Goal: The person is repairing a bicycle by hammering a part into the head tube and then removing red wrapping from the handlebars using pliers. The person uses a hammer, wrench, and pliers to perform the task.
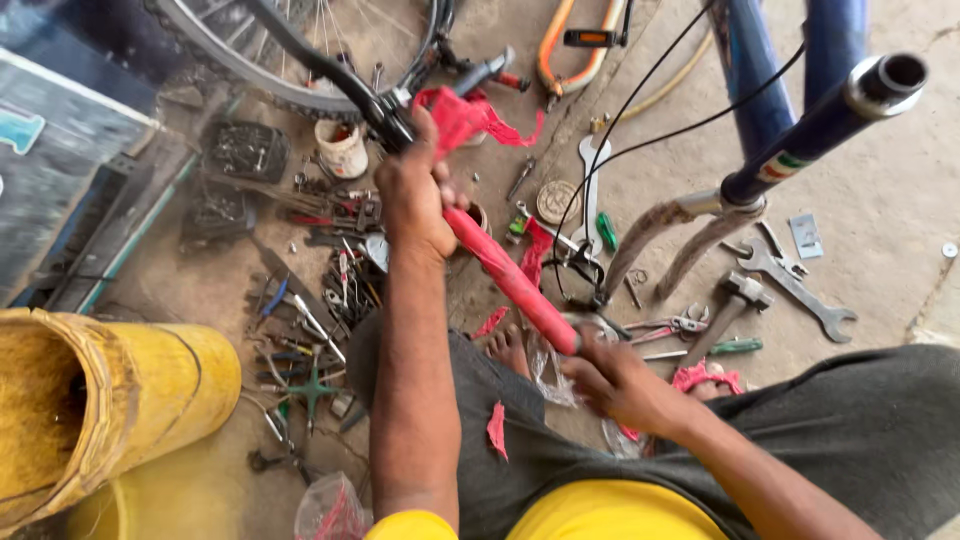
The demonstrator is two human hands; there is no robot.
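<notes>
Once under fingers (592,372), red bar (510,280) unseen.

Bare concrete floor (890,200) lies open at upper right, interrupted by a grey double-ended steel spanner (795,285). At left centre, the dense scatter of hand tools (310,300) blocks passage. A yellow cylindrical drum (150,385) closes the lower left.
</notes>
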